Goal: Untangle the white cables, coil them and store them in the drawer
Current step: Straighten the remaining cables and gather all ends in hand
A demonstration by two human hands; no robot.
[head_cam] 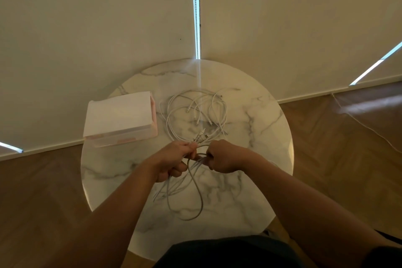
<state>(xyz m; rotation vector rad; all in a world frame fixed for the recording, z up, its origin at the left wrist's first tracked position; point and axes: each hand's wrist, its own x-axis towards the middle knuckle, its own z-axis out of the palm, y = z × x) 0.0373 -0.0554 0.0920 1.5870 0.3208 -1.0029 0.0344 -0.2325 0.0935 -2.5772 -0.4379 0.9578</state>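
A tangle of white cables (195,113) lies on the far half of the round marble table (261,137), with several plug ends loose inside the loops. My left hand (174,162) is closed around a bundle of cable ends that stick out past my fingers. My right hand (224,156) is fisted on strands of the same bundle, close beside the left. Long loops (195,202) hang from both hands and trail over the near tabletop. A small white and pink drawer box (119,117) stands at the table's left, its drawer closed.
The table stands against pale roller blinds (108,28). Wooden floor (348,137) surrounds it, and a thin white cord (369,130) runs along the floor on the right. My dark clothing (228,252) shows at the bottom edge.
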